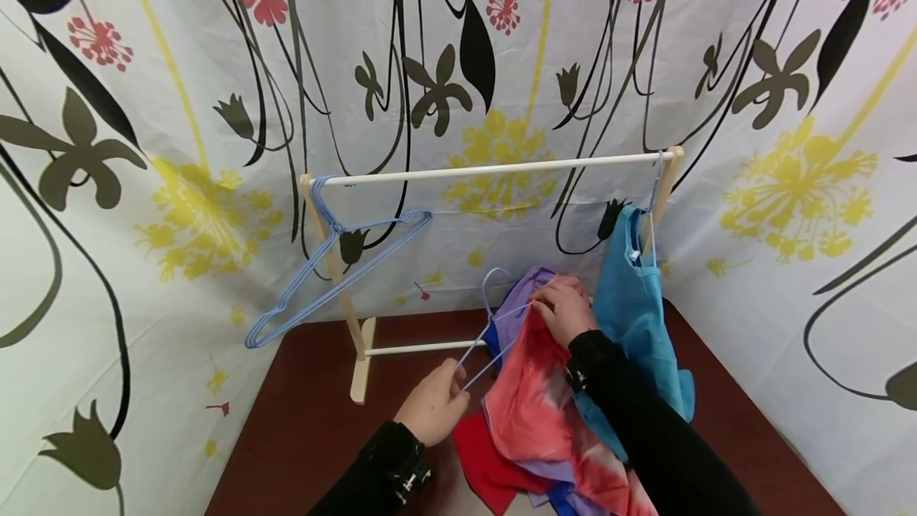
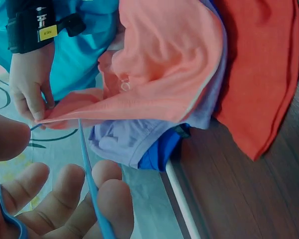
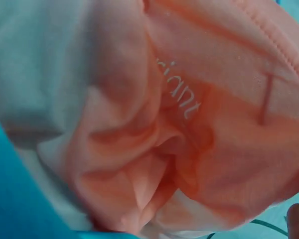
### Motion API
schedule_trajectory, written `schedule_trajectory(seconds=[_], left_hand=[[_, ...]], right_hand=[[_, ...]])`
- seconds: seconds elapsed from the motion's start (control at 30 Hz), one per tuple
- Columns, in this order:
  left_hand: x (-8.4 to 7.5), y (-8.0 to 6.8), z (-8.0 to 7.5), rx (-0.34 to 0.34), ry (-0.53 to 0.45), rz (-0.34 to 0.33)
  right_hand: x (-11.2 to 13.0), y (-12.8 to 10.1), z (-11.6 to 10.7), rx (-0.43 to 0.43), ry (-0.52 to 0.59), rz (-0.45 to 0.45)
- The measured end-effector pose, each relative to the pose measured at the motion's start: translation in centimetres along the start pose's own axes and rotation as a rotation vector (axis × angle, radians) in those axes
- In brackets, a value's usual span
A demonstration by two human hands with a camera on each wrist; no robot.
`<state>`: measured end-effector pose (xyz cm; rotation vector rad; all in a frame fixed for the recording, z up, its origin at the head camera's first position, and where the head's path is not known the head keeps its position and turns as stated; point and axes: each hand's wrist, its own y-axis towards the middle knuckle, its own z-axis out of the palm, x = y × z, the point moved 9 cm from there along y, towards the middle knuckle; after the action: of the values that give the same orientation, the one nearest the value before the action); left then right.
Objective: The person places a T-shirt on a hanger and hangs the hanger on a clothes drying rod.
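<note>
My left hand [image 1: 433, 403] grips one end of a light blue wire hanger [image 2: 87, 164], whose hook points up in the head view. The hanger's far end reaches into a coral tie-dye shirt [image 1: 530, 404]. With thumb and fingertips my right hand [image 1: 566, 310] pinches the shirt's upper edge around that end. The shirt drapes downward from there, and pale lettering shows on its cloth [image 3: 229, 134] in the right wrist view. Under it lie a red garment [image 1: 487, 452] and a lavender garment [image 2: 119, 142], with some royal blue cloth [image 2: 157, 152].
A white-railed wooden rack [image 1: 458, 171] stands on the dark brown table [image 1: 308, 388]. Several blue hangers [image 1: 337, 285] hang at its left end. A turquoise garment [image 1: 630, 301] hangs at the right end, beside my right forearm. Behind is a flowered curtain [image 1: 458, 62].
</note>
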<state>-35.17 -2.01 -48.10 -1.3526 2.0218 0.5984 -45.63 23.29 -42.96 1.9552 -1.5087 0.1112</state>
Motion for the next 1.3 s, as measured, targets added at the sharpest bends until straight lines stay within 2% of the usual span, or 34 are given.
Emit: schedule_trajectory(seconds=[0.1, 0.27, 0.4, 0.53, 0.73, 0.87, 1.3], left_hand=[[-0.6, 0.7, 0.1, -0.002, -0.019, -0.001], [-1.3, 1.8, 0.2, 0.008, -0.028, -0.008], [-1.6, 2.3, 0.3, 0.02, -0.041, -0.01], [-1.8, 2.6, 0.5, 0.028, -0.051, -0.01], [-2.4, 3.1, 1.0, 0.023, -0.058, 0.033], [-2.6, 3.2, 1.4, 0.028, -0.089, 0.026], [-3.8, 3.1, 2.0, -0.01, -0.187, 0.031]], right_hand=[[0.6, 0.2, -0.3, 0.023, 0.016, -0.005], [2.0, 0.4, -0.8, 0.025, 0.037, -0.071], [3.0, 0.4, -1.0, 0.016, 0.068, -0.111], [3.4, 0.1, -0.9, 0.013, 0.094, -0.113], [3.8, -0.3, -0.7, 0.022, 0.136, -0.105], [4.3, -0.6, -0.6, 0.038, 0.171, -0.106], [5.6, -1.2, -0.4, 0.004, 0.281, -0.178]])
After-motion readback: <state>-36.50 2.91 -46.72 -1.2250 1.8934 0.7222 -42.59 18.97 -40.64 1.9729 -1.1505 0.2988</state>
